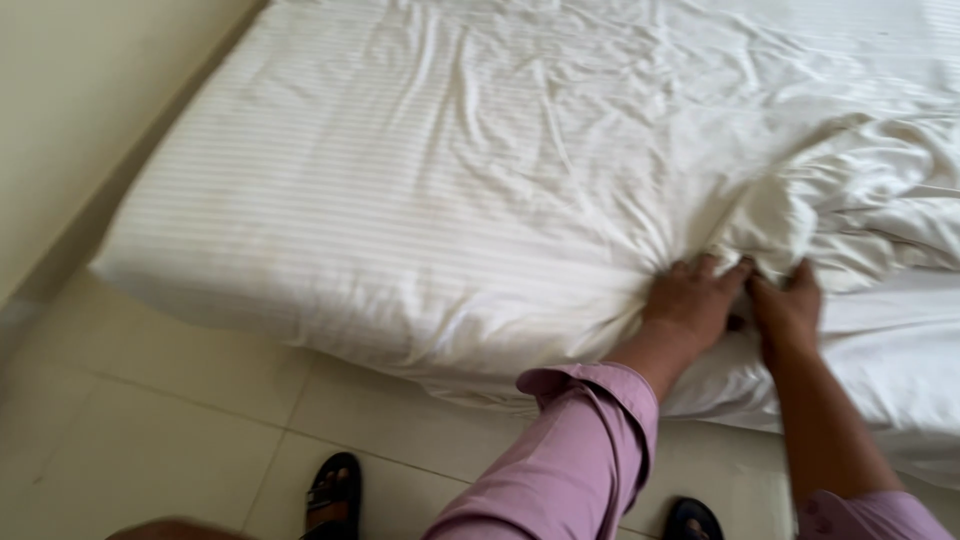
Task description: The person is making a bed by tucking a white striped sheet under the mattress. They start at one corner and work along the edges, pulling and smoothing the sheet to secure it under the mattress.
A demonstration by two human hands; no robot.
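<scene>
Head view: both hands are down on a bed, close together near its front edge. The left hand [692,303] lies on the white striped sheet [400,180] with its fingers [708,268] curled into the cloth, so it grips a bunch of it. The right hand [788,310] is just beside it, almost touching, and its fingers also press into the same bunch. I cannot tell if the right hand is fully closed on the cloth or only pushing on it.

The sheet covers the mattress [880,370] and has thin stripes. It is smooth on the left side and full of wrinkles in the middle. On the right, just above the hands, the cloth is piled up in a soft crumpled heap [860,190]. Folds run out from where the fingers pull.

Both arms wear pink sleeves [570,460], and the left one is rolled up at the cuff. Below, two black sandals [333,495] stand on the pale tiled floor [150,420]. A cream wall [70,100] runs along the left side of the bed.
</scene>
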